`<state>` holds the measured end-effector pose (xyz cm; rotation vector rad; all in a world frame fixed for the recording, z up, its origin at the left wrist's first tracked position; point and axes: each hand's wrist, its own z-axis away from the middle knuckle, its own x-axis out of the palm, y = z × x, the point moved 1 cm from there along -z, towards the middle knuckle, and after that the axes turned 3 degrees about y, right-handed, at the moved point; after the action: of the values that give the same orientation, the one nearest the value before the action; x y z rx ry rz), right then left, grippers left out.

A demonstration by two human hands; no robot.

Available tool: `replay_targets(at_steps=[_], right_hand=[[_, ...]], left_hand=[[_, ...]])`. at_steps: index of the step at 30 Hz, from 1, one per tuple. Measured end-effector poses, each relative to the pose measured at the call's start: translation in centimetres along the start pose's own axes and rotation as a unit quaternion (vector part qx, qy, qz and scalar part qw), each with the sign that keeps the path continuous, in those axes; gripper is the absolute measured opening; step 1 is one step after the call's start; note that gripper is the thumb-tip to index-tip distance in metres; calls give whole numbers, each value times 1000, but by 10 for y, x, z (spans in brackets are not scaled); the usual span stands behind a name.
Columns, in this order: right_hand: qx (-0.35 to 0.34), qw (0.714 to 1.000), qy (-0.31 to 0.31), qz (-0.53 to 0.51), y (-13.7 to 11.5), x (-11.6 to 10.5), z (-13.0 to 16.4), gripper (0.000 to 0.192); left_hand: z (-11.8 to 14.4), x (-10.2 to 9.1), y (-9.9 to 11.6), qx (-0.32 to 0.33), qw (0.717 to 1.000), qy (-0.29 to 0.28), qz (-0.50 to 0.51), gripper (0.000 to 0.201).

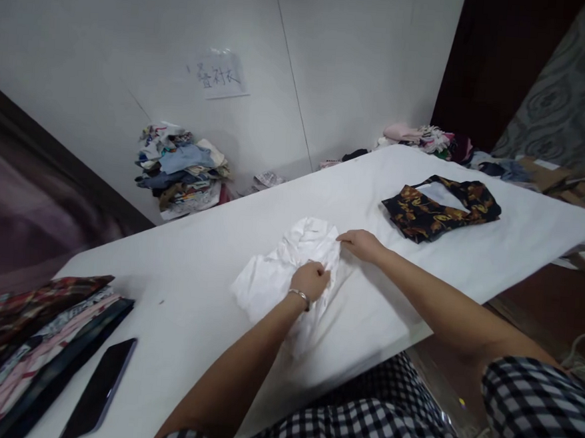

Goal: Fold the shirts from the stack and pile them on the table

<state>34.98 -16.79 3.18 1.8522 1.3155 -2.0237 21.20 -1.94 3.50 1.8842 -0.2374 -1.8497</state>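
Observation:
A white shirt [263,280] lies crumpled on the white-covered table, its collar part pointing away from me. My left hand [311,280], with a bracelet at the wrist, is closed on the fabric near the shirt's middle. At the upper right edge of the same shirt, my right hand [363,244] pinches the cloth between thumb and fingers. Some of the shirt's lower part is hidden behind my left hand and forearm. To the right of my right hand lies a dark garment with a brown and yellow flower print [423,218].
Folded clothes [37,348] are stacked at the table's left, beside a dark phone [100,386]. Beyond the far edge rise a tall clothes pile [186,168] and more clothes [423,138]. A paper sign [220,74] hangs on the wall. Cardboard boxes [546,173] stand at right.

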Motion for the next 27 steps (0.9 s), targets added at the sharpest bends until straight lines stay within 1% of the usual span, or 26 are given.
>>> replay_targets(at_steps=[2,3,6,7,9,11,12,13,15,17,19,21,22,24,27], right_hand=[[21,1000,4,-23,-6,0,-6,25],[36,998,13,-42,-8,0,-7,26],[114,985,54,-118,-9,4,-3,30],[143,978,49,-142,-9,6,1,29],[181,968,-6,-173,-10,11,10,28],[173,968,-70,-165,-12,14,17,38],[161,972,-85,-149,-14,15,19,40],[150,976,-87,-131,-17,16,20,38],[145,981,-73,-105,-20,15,21,29],[160,979,-64,-108,-21,12,25,22],[175,974,-70,-124,-21,9,33,21],[192,964,-81,-165,-18,7,41,22],[200,958,-83,-189,-17,7,44,22],[209,948,-80,-227,-14,7,47,21],[203,949,-70,-230,-12,11,45,21]], left_hand=[[-8,-11,-11,-70,996,0,47,22],[-11,-16,-15,-94,994,8,53,21],[-13,-25,-21,-125,991,40,28,17],[-12,-25,-22,-127,991,46,19,16],[-11,-23,-21,-120,991,52,7,15],[-10,-19,-18,-114,992,60,0,14],[-10,-17,-17,-110,992,64,-3,12],[-9,-16,-16,-101,992,68,-6,10],[-9,-13,-14,-77,994,75,-22,7],[-9,-11,-13,-65,994,74,-48,14],[-9,-8,-14,-82,993,56,-58,20],[-11,-5,-12,-99,994,21,-36,23],[-12,-4,-10,-93,995,7,-21,25],[-16,-4,-2,-57,998,-1,-2,26],[-27,-7,12,0,999,30,-23,35]])
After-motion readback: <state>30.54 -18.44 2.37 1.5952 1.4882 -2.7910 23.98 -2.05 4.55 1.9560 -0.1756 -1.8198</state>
